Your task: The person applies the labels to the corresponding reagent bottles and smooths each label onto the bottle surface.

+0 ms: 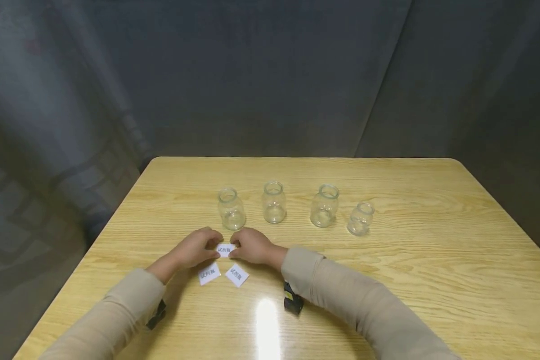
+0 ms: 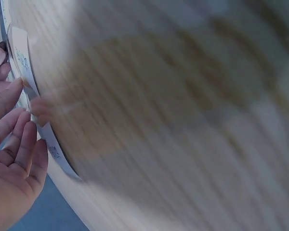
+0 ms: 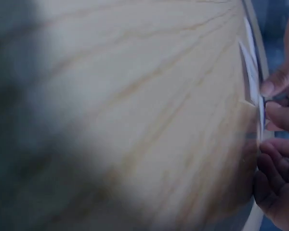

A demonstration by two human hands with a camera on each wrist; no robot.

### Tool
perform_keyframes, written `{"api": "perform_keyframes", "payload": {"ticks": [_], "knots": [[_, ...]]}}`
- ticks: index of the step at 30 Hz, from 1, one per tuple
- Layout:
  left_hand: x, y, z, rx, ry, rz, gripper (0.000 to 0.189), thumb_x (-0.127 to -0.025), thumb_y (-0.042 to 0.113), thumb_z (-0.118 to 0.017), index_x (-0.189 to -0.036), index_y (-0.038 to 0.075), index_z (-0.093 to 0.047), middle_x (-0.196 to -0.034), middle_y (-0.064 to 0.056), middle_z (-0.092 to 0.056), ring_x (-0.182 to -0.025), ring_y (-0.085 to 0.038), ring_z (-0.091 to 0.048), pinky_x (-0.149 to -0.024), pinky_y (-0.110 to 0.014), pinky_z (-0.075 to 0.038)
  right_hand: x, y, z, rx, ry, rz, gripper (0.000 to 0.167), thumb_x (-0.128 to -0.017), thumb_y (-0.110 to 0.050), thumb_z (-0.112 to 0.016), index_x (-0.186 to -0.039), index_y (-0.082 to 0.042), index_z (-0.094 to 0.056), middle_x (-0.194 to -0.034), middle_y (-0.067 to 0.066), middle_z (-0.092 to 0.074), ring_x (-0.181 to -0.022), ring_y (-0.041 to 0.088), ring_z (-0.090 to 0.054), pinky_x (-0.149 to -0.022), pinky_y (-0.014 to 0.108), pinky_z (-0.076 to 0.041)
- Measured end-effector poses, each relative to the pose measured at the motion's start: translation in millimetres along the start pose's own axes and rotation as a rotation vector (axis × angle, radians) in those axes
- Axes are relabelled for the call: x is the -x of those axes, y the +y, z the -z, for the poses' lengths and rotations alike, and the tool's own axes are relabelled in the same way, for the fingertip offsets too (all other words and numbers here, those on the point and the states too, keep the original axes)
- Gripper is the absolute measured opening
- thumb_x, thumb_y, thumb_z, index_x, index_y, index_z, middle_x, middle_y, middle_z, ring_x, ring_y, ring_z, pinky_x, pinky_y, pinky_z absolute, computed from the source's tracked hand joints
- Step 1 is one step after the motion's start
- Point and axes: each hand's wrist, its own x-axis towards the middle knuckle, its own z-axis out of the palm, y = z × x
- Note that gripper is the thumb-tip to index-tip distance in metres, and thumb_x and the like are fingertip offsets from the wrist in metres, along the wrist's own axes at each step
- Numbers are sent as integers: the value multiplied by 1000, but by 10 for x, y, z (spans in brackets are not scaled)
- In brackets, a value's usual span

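Observation:
Both hands meet over a small white label [image 1: 225, 250] printed with dark characters, left of the table's middle. My left hand [image 1: 201, 247] pinches its left edge between thumb and fingers. From the opposite side, my right hand [image 1: 254, 246] pinches the right edge. Two similar labels lie flat on the wood just nearer to me, one on the left [image 1: 209, 274] and one on the right [image 1: 237, 275]. In the left wrist view, the left hand [image 2: 17, 163] shows bent fingers at the frame's edge. The right wrist view catches the right hand [image 3: 279, 178] low at its right edge.
Several open glass jars stand in a row beyond the hands. The leftmost jar [image 1: 232, 210] is right behind the fingers, and a smaller jar [image 1: 361, 219] ends the row at the right. Dark curtain [image 1: 270, 80] hangs behind the wooden table [image 1: 432, 250].

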Motion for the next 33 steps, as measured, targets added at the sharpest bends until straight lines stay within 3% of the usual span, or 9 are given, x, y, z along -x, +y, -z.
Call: {"api": "perform_keyframes", "payload": {"ticks": [5,11,20,25,33], "knots": [[-29,13,-5,8,-4,19,25,-67,6,-69,-89,1,-59,-76,-1,-51,-72,-14,-49,-67,-29,-44,-27,-61,-51,126,54,-34,20,-72,-23,-68,-86,-9,-64,-75,-3,-55,-70,10,-47,-59,18,-39],[-62,33,0,25,-34,43,19,-68,3,-68,-85,3,-58,-75,0,-50,-70,-14,-49,-66,-27,-43,-36,-100,-64,140,71,-92,20,-70,-20,-70,-84,-8,-64,-75,-3,-52,-71,11,-45,-60,18,-39],[-66,56,12,110,-45,53,21,-67,-3,-67,-77,5,-50,-72,-3,-48,-68,-15,-47,-61,-27,-42,-68,-104,-72,10,53,-134,19,-69,-13,-70,-81,-7,-56,-72,-3,-48,-68,11,-45,-57,18,-38],[-48,53,-10,179,-13,84,17,-73,-4,-62,-79,6,-49,-73,-1,-53,-71,-15,-51,-64,-28,-45,-56,-55,-79,-115,71,-126,19,-72,-5,-65,-81,-9,-48,-66,-3,-48,-61,10,-46,-53,17,-38],[-23,66,-19,313,23,73,10,-78,-1,-58,-82,4,-51,-75,-2,-54,-71,-14,-51,-63,-27,-45,23,0,-26,-275,120,-96,12,-75,-2,-61,-80,-7,-51,-66,-3,-46,-60,8,-43,-53,16,-38]]}}
